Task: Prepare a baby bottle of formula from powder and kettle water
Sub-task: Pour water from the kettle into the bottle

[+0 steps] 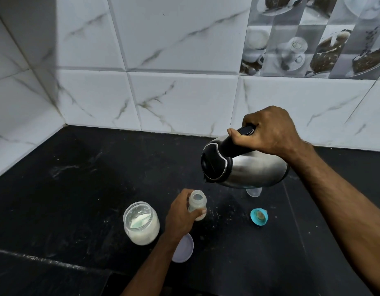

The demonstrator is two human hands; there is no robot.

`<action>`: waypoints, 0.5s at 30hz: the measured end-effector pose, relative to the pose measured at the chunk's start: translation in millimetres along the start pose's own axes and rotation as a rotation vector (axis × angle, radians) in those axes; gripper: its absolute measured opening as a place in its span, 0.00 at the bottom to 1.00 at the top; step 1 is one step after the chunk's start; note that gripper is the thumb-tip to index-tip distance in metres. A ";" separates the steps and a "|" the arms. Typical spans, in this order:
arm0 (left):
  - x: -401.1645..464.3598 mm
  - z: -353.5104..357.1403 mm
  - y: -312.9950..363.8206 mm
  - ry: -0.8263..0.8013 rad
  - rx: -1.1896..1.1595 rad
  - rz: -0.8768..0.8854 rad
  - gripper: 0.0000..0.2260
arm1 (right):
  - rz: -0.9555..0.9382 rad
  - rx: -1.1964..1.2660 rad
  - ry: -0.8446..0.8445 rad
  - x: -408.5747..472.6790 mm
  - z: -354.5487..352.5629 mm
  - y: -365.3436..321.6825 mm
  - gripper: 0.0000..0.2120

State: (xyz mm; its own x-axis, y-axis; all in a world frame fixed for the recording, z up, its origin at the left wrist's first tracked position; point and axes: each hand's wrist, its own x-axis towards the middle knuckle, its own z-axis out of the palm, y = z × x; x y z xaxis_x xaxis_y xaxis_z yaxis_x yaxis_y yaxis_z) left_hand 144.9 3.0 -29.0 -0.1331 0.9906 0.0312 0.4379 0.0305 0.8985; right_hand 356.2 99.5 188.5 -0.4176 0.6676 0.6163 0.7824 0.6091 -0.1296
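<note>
Left hand (180, 216) grips the bottle (198, 202); right hand (270, 130) grips the tilted kettle (248, 167)

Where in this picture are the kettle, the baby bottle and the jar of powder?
kettle (255, 167): head view, on its steel side.
baby bottle (198, 199): head view, on its open neck.
jar of powder (142, 228): head view, on its glass wall.
</note>
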 end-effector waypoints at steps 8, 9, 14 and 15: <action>-0.2 -0.1 1.2 0.001 -0.008 -0.011 0.20 | -0.003 -0.008 0.001 0.3 1.4 -1.6 0.27; -0.4 0.0 1.3 0.000 -0.008 -0.011 0.20 | -0.005 -0.010 -0.002 0.3 1.6 -1.6 0.28; -0.2 0.0 1.0 0.004 -0.017 -0.011 0.20 | -0.007 -0.006 -0.006 0.3 1.1 -0.8 0.28; -0.2 -0.1 1.2 0.003 -0.016 -0.011 0.20 | -0.005 -0.005 -0.008 0.3 1.0 -0.9 0.28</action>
State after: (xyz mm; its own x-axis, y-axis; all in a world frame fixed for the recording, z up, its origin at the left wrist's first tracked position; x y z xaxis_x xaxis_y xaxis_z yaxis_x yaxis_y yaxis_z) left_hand 145.4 2.8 -27.9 -0.1403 0.9899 0.0223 0.4219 0.0394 0.9058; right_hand 354.9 99.6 188.0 -0.4255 0.6679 0.6106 0.7826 0.6104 -0.1224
